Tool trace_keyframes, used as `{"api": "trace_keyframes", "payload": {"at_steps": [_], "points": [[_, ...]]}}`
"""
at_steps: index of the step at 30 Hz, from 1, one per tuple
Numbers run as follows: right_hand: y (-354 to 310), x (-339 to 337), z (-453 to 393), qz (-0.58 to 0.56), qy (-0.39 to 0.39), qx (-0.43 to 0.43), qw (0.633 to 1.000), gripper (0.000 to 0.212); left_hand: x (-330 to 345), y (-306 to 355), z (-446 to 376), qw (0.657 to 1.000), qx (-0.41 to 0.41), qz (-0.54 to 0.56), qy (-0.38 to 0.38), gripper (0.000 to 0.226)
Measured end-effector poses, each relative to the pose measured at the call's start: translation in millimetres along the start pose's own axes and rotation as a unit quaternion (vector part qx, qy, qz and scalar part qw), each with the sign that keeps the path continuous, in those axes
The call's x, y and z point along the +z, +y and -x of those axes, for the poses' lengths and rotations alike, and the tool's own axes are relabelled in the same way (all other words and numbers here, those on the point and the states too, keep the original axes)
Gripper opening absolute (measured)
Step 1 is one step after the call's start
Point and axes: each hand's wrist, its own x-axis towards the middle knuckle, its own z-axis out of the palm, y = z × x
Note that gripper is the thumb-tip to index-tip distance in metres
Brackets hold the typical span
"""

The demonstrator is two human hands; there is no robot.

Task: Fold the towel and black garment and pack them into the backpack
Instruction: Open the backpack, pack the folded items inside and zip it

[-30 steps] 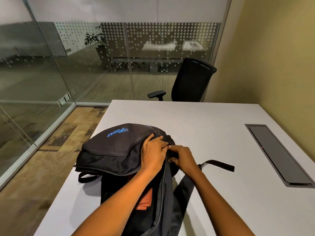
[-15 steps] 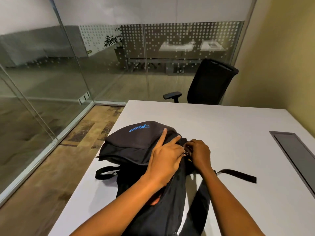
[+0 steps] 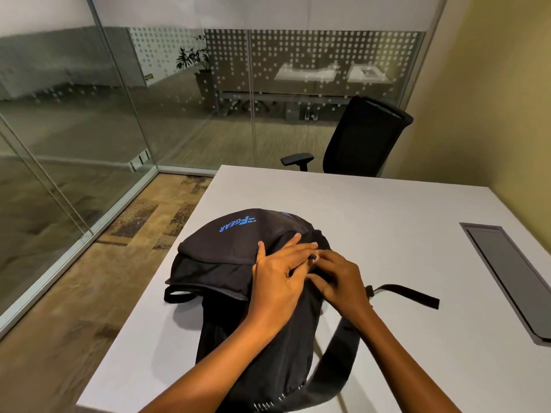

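1. Since half a second ago our left hand [image 3: 275,281] has flattened out: its fingers, then half curled with the index raised, now lie straight across the top of the backpack [image 3: 238,263], and the orange patch seen a second ago in the open mouth no longer shows.
2. We see the black backpack lying on the white table [image 3: 387,234], near the table's left edge, toward 9 o'clock of the tabletop.
3. Its long axis runs from 6 to about 11 o'clock – the rounded end with the blue lettering [image 3: 238,225] points away from us, the other end reaches the near table edge.
4. Our left hand presses on the bag with straight, relaxed fingers, gripping nothing.
5. Our right hand [image 3: 340,278], touching the left at its 3 o'clock side, has its fingers curled and pinches a small dark zipper pull [image 3: 312,257] at the bag's seam.
6. One strap [image 3: 405,295] trails flat on the table toward 3 o'clock; a wider shoulder strap [image 3: 337,359] curves down at 5 o'clock.
7. We cannot see the towel or the garment.
8. Beyond – a black office chair [image 3: 363,141] at 1 o'clock, a grey cable hatch [image 3: 512,272] set in the table at 3 o'clock, and a glass wall [image 3: 119,114] from 9 to 12.
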Motion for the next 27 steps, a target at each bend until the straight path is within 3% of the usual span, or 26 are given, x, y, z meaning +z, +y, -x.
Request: {"api": "trace_keyframes", "payload": {"at_steps": [4, 7, 11, 15, 20, 24, 26, 27], "points": [[-13, -6, -5, 0.019, 0.052, -0.038, 0.998, 0.021, 4, 8, 0, 1.0, 0.01, 0.016, 0.012, 0.018], [-15, -12, -14, 0.028, 0.018, 0.011, 0.999, 0.026, -5, 13, 7, 0.998, 0.043, 0.025, 0.033, 0.016], [-2, -20, -29, 0.066, 0.034, 0.098, 0.992, 0.033, -33, 22, 12, 0.993, 0.074, 0.033, 0.086, 0.017], [-5, -25, -37, 0.044, 0.033, 0.197, 0.979, 0.027, -51, 26, 13, 0.991, 0.026, 0.069, 0.107, 0.02], [-25, -33, -40, -0.004, -0.068, 0.244, 0.967, 0.026, -58, 31, 12, 0.989, -0.032, 0.09, 0.115, 0.018], [-75, -47, -28, -0.133, -0.127, 0.072, 0.98, 0.049, -59, 34, 19, 0.992, -0.006, 0.082, 0.094, 0.02], [-86, -37, -24, -0.031, -0.173, -0.041, 0.984, 0.056, -60, 34, 21, 0.992, -0.003, 0.081, 0.1, 0.02], [-86, -32, -23, 0.038, -0.158, -0.095, 0.982, 0.052, -61, 33, 23, 0.991, -0.008, 0.082, 0.106, 0.019]]}}
